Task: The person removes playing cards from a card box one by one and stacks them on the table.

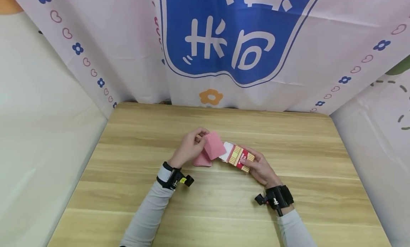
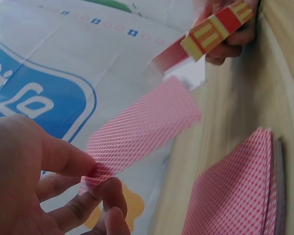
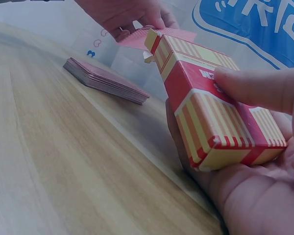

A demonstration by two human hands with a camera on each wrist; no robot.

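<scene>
My left hand (image 1: 191, 146) pinches a red-and-white checked playing card (image 2: 142, 129) by one edge, thumb on top and fingers below. Under that card lies a deck of playing cards (image 3: 105, 81), stacked on the table with the same checked backs up. My right hand (image 1: 261, 167) grips a red and yellow striped card box (image 3: 210, 98), its thumb across the printed face. The box tilts toward the left hand, and its white flap (image 1: 228, 149) stands open at that end. In the head view the card's corner reaches close to the flap; whether they touch, I cannot tell.
The wooden table (image 1: 217, 211) runs back to a hanging white cloth (image 1: 137, 72) with a blue printed panel. White cloth also borders the left and right sides. Each wrist wears a black strap with a small camera (image 1: 278, 199).
</scene>
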